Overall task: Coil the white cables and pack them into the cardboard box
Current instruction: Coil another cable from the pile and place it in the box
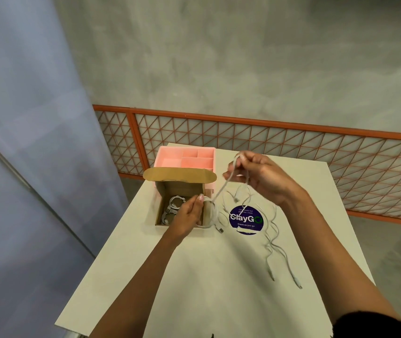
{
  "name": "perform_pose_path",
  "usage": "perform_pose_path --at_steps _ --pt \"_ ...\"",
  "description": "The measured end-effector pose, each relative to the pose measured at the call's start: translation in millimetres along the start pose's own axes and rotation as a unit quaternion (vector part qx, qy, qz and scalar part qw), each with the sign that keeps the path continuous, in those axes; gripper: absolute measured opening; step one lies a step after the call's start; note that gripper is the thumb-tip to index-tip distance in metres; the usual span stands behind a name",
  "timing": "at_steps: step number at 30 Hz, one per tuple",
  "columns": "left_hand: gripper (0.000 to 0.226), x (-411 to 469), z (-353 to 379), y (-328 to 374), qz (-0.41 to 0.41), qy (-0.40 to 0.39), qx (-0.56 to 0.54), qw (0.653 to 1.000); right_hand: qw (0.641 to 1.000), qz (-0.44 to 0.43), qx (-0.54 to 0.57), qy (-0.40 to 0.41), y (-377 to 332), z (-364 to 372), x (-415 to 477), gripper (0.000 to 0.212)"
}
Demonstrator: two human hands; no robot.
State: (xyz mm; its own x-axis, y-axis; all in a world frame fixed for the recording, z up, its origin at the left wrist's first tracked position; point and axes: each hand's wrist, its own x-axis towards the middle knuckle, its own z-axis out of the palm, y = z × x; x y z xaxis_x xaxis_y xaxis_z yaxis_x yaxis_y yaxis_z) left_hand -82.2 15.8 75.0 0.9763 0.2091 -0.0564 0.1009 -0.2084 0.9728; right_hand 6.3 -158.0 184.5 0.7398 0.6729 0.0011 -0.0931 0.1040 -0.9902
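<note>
Nearest, loose cables [275, 242] trail over the surface [206, 276], right of a round sticker [245, 219]; thin, light and limp, they should bend easily yet spring open, so each is best taken near a plug and the loops pinched where they cross; the left hand [189, 213] pinches a small loop of the white cable [219, 191] at the cardboard box's [180, 175] right wall; the right hand [260, 176], raised farther off, curls its fingers round the strand; coiled cables [172, 206] lie inside the box.
</note>
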Motion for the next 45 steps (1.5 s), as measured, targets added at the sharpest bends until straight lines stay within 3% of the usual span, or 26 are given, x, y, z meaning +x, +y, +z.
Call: perform_pose_path --at_steps 4,8,11,15,19,26,28,32,36,40,45 --pt "0.026 5 -12 4 -0.018 -0.003 -0.068 0.998 0.988 0.027 0.122 0.096 -3 -17 2 0.031" --pt "0.029 10 -18 1 -0.057 -0.072 -0.153 0.984 0.983 0.052 -0.035 0.172 0 -13 4 0.03" --pt "0.03 7 -23 -1 -0.079 -0.13 -0.188 0.97 0.955 0.038 -0.208 0.206 4 -11 3 0.031" --pt "0.028 5 -28 3 -0.081 -0.135 -0.208 0.965 0.935 0.075 -0.337 0.08 10 -9 -1 0.034" --pt "0.029 7 -24 9 -0.086 -0.108 -0.313 0.94 0.893 0.138 -0.427 -0.043 10 1 -6 0.03" --pt "0.046 9 -20 14 -0.106 -0.132 -0.463 0.87 0.919 0.1 -0.378 -0.05 17 -2 -3 0.018" --pt "0.049 8 -17 13 -0.11 -0.115 -0.441 0.883 0.92 0.095 -0.376 -0.047 18 -5 -2 0.015" --pt "0.049 8 -9 15 -0.101 -0.031 -0.302 0.947 0.923 0.077 -0.373 -0.059 18 -5 -3 0.01" --pt "0.043 6 1 20 -0.079 0.012 -0.191 0.978 0.927 0.042 -0.367 -0.069 17 1 -3 0.014" --pt "0.038 1 12 19 -0.074 0.02 -0.118 0.99 0.941 0.024 -0.33 -0.07 14 5 -2 0.014" --pt "0.04 -3 8 24 -0.049 -0.013 -0.179 0.983 0.961 0.03 -0.274 -0.022 9 -10 -4 0.012"
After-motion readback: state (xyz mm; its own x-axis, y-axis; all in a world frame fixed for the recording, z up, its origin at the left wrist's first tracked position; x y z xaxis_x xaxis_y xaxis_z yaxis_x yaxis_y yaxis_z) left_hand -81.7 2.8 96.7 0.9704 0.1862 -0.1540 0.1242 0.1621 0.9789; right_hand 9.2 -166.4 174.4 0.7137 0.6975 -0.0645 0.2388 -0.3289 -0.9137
